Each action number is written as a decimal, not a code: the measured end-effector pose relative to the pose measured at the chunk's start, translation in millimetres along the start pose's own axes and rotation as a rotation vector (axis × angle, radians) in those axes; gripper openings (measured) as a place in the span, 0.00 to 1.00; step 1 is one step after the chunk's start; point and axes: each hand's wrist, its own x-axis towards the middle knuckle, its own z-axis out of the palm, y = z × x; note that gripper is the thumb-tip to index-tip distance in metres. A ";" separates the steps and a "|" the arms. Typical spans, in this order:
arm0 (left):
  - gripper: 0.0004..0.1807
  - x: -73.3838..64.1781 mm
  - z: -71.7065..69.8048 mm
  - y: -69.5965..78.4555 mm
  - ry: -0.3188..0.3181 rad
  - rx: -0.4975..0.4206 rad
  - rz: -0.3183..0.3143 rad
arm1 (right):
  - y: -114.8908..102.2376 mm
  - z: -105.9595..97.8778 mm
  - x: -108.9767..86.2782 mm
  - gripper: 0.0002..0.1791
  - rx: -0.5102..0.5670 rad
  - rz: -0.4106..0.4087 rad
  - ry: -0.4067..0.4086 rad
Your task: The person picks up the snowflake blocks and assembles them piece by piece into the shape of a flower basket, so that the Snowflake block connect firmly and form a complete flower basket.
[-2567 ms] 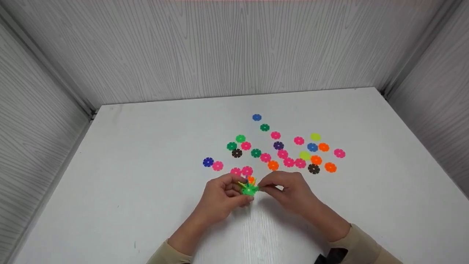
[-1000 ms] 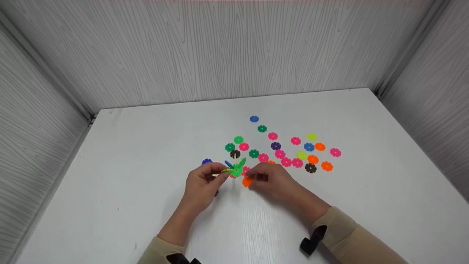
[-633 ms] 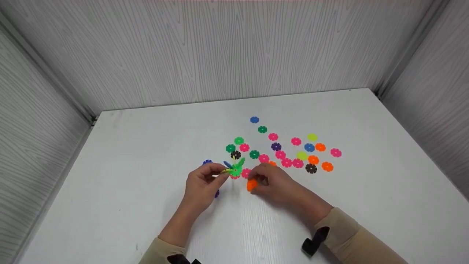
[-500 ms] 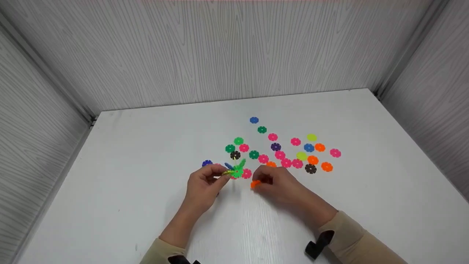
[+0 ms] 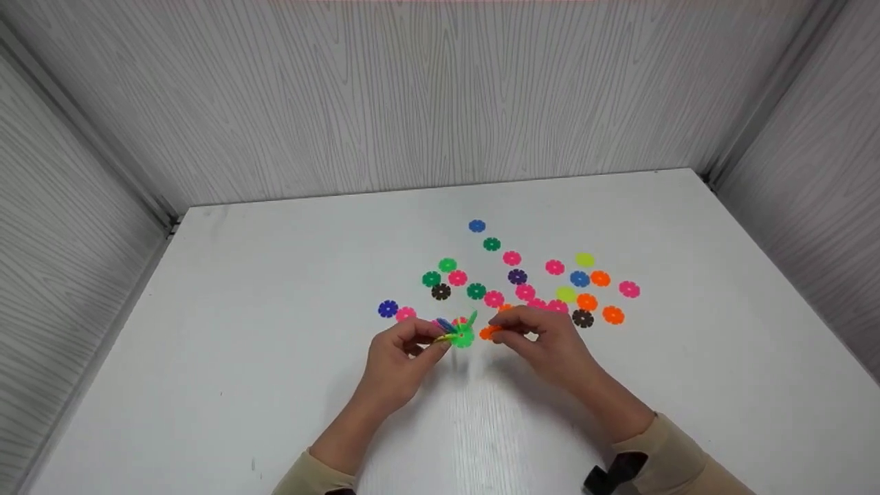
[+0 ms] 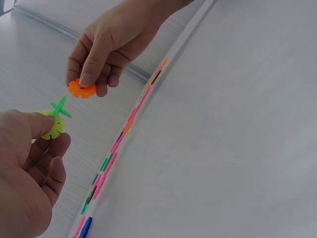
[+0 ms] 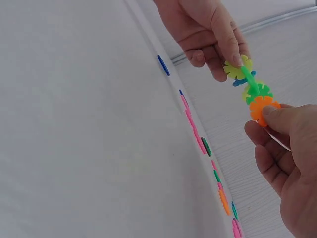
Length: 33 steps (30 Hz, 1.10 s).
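Note:
My left hand (image 5: 399, 361) pinches a small cluster of interlocked notched plastic discs by a yellow disc (image 6: 55, 130). A bright green disc (image 5: 464, 336) faces up at the cluster's right, and another green disc (image 5: 472, 319) stands on edge. A blue disc (image 7: 243, 81) also belongs to the cluster. My right hand (image 5: 550, 344) pinches an orange notched disc (image 5: 488, 333) between thumb and fingers. In the head and left wrist views, a small gap separates the orange disc from the cluster. The right fingertips cover part of the orange disc.
Loose discs lie flat on the white table (image 5: 275, 289) beyond my hands, including pink (image 5: 493, 299), dark green (image 5: 476, 291), black (image 5: 583, 318) and dark blue (image 5: 388, 309) ones. A wood-grain panel (image 5: 440, 96) rises at the back, with side panels left and right.
My left hand has moved right and toward me with the cluster, closer to the orange disc. My right hand has shifted slightly right, and the orange disc has turned in its fingers.

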 end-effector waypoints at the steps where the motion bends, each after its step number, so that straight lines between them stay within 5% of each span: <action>1: 0.05 -0.5 0.8 0.2 -0.007 0.005 0.002 | 0.0 0.3 -0.1 0.11 0.007 -0.017 0.003; 19: 0.09 -1.5 1.2 -2.8 -0.109 -0.088 0.018 | 6.4 3.8 -0.4 0.14 -0.047 -0.177 0.034; 29: 0.08 -2.4 0.7 -1.9 -0.127 -0.132 -0.063 | 2.6 5.2 -1.5 0.12 -0.052 -0.077 0.054; 33: 0.08 -2.3 1.3 -2.7 -0.120 -0.130 -0.068 | 3.2 3.9 -1.9 0.12 -0.054 -0.102 0.065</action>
